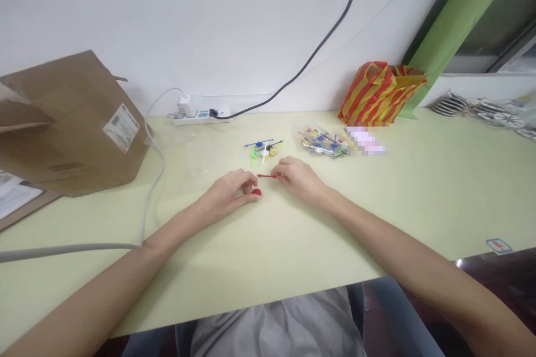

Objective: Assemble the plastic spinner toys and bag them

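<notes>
My right hand (295, 175) pinches one end of a red double-ended plastic arrow (264, 175), whose other tip points left toward my left hand. The fingers of my left hand (234, 189) are curled, with a small red round disc (257, 193) at the thumb tip. Just beyond both hands lies a loose group of spinner arrows with round bases: a blue one (259, 144), a green one (253, 155), a white one (265, 153) and a yellow one (273, 150), with a black arrow among them. Farther right is a clear bag of mixed coloured spinners (322, 142).
A cardboard box (75, 128) stands at the left. Against the wall sits a power strip (203, 117) with cables; a grey cable (156, 189) crosses near my left forearm. A red-and-yellow striped bag (379, 95) and stacked disc-like items (450, 105) are at the right.
</notes>
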### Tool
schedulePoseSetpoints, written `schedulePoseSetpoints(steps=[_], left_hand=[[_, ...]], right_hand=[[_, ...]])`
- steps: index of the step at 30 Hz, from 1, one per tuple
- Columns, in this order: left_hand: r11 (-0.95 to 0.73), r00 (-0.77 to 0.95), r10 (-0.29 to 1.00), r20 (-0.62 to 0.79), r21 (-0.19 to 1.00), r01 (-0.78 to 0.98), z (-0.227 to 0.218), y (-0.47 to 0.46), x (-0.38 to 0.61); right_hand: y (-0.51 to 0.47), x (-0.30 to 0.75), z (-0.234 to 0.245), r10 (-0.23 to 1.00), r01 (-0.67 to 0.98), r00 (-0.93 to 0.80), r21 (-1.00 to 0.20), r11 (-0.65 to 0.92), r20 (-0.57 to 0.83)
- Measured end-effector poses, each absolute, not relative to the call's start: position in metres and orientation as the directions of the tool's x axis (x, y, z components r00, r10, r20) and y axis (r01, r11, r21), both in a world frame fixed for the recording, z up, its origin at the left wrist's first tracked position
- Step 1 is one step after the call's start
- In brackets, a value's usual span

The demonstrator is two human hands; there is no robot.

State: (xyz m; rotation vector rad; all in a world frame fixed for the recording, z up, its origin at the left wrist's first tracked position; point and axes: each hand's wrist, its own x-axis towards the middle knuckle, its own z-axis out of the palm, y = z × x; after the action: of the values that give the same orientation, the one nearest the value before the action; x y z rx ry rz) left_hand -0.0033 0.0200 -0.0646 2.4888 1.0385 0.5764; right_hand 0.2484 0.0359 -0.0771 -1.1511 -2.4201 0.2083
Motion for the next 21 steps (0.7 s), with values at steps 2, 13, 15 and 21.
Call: schedulePoseSetpoints(steps=[2, 13, 15, 21], left_hand=[[-0.644, 0.641, 0.736, 0.220, 0.521, 0.560, -0.065, 0.019, -0.003], [-0.605, 0.683, 0.696, 0.223, 0.694, 0.390, -0.057, 0.005, 0.007], [-0.616, 0.697, 0.676, 0.238, 0.702, 0.357, -0.056, 0.003, 0.008], [-0.708, 0.679, 0.663, 0.317, 0.562, 0.429, -0.058, 0.008, 0.005]], right_hand=[[0.034, 0.246, -0.078, 0.735, 0.651, -0.585, -0.341, 0.678, 0.343], [0.032, 0.247, -0.075, 0.817, 0.725, -0.521, -0.376, 0.577, 0.247], [0.031, 0.247, -0.074, 0.824, 0.726, -0.517, -0.391, 0.566, 0.232], [0.026, 0.243, -0.070, 0.794, 0.623, -0.530, -0.499, 0.602, 0.297]])
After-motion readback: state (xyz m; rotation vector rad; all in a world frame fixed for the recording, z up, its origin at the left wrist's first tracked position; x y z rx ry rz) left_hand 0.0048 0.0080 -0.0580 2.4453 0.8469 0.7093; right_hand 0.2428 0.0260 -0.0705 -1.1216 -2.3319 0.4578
